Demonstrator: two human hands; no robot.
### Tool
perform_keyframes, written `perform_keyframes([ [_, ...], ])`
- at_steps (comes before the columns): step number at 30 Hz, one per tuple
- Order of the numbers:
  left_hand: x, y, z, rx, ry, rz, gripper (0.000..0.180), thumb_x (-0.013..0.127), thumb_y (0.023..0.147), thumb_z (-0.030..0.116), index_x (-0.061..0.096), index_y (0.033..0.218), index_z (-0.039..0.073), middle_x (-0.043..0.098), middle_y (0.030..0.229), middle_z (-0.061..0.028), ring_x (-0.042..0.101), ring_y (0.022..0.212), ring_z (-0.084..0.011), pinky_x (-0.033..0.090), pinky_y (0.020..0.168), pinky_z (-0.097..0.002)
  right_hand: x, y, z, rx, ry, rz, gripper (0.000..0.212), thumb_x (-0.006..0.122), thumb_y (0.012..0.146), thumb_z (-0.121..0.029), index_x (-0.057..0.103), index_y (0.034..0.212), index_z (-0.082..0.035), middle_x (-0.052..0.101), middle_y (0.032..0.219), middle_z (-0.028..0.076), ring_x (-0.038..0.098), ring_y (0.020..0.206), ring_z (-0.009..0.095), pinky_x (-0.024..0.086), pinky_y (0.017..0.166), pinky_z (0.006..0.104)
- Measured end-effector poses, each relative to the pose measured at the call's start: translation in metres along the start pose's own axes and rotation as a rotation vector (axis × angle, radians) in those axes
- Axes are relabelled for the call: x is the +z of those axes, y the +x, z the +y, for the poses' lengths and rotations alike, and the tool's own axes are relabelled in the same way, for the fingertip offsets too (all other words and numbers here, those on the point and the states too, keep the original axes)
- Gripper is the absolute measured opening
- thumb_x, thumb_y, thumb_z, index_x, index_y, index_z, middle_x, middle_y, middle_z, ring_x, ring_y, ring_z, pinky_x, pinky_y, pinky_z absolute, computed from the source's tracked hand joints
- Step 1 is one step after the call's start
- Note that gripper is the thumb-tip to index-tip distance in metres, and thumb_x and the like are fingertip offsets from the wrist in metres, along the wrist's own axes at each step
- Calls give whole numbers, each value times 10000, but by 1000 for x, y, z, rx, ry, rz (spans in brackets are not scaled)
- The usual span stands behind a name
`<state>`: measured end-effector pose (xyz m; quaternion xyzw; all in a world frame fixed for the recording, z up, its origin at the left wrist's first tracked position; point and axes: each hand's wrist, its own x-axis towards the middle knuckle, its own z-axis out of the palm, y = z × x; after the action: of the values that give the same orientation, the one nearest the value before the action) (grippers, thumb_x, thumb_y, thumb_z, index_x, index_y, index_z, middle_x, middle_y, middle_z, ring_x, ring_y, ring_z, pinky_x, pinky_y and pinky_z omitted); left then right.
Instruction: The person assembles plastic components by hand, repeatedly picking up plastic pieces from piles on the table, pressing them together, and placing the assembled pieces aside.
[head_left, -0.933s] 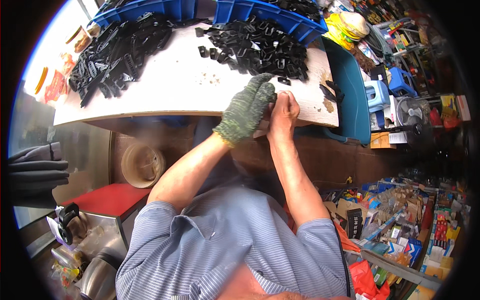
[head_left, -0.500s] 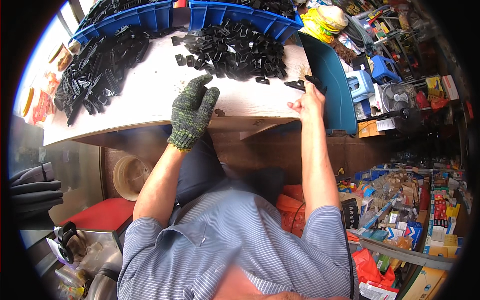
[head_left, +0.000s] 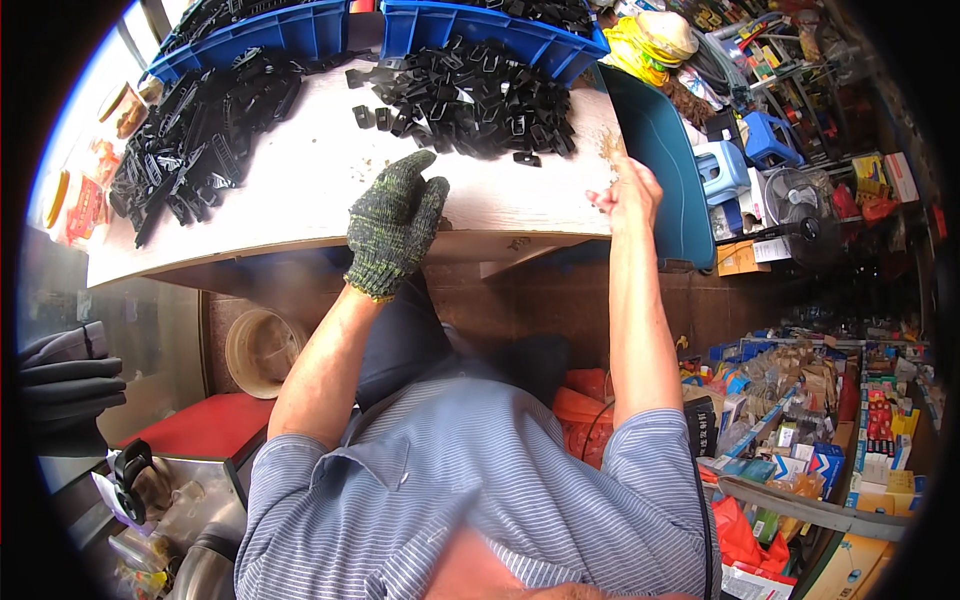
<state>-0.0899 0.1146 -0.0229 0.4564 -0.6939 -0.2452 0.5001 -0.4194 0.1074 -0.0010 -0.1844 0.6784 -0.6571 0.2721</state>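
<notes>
My left hand (head_left: 395, 222), in a green and black knitted glove, hovers at the table's front edge. Its fingers are stretched out with the thumb apart, and nothing is in it. My bare right hand (head_left: 633, 197) is over the table's right end, beside the teal bin (head_left: 665, 190). Its fingers are loosely bent, the thumb points left, and no piece shows in it. Beyond the hands lies a heap of small black plastic clips (head_left: 480, 100). Farther left, longer black plastic strips (head_left: 200, 140) are piled on the white table (head_left: 300, 195).
Two blue crates (head_left: 265, 40) of black parts line the table's back. Right of the teal bin are a light blue stool (head_left: 722, 170) and a fan (head_left: 797, 195). A round tub (head_left: 262, 352) stands under the table. Crowded shelves of boxes (head_left: 790, 450) fill the lower right.
The black piece at my right hand is gone from view, and that hand has shifted slightly right with its fingers loosened. My left hand has moved a little right.
</notes>
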Motion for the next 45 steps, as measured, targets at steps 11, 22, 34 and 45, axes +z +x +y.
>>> perform_keyframes([
  [11, -2, -3, 5, -43, -180, -9, 323, 730, 913, 148, 669, 1220, 66, 685, 830, -115, 666, 733, -221, 533, 718, -352, 52, -47, 4, -150, -580, -503, 445, 844, 751, -194, 703, 1145, -45, 697, 988, 100, 649, 685, 138, 540, 441, 275],
  [22, -1, -1, 1, 33, -30, -23, 375, 747, 905, 214, 650, 1228, 49, 703, 958, -130, 696, 788, -235, 551, 722, -363, 57, -54, 8, -115, -519, -438, 255, 783, 850, -248, 693, 933, -24, 576, 658, 17, 522, 455, 106, 493, 377, 291],
  [34, 34, 16, 3, 79, 165, -256, 415, 680, 895, 375, 662, 1178, 72, 708, 965, -163, 690, 894, -363, 547, 782, -456, 68, -122, 25, 79, -9, -659, 208, 755, 917, -218, 672, 922, -27, 655, 733, 7, 527, 536, 74, 451, 486, 240],
  [45, 30, 7, 7, 134, 138, -221, 242, 654, 893, 297, 656, 960, 65, 661, 834, -182, 645, 769, -396, 497, 676, -497, 74, -134, 33, -49, 41, -608, 161, 709, 963, -265, 705, 958, -104, 527, 678, -117, 377, 538, -5, 231, 460, 199],
])
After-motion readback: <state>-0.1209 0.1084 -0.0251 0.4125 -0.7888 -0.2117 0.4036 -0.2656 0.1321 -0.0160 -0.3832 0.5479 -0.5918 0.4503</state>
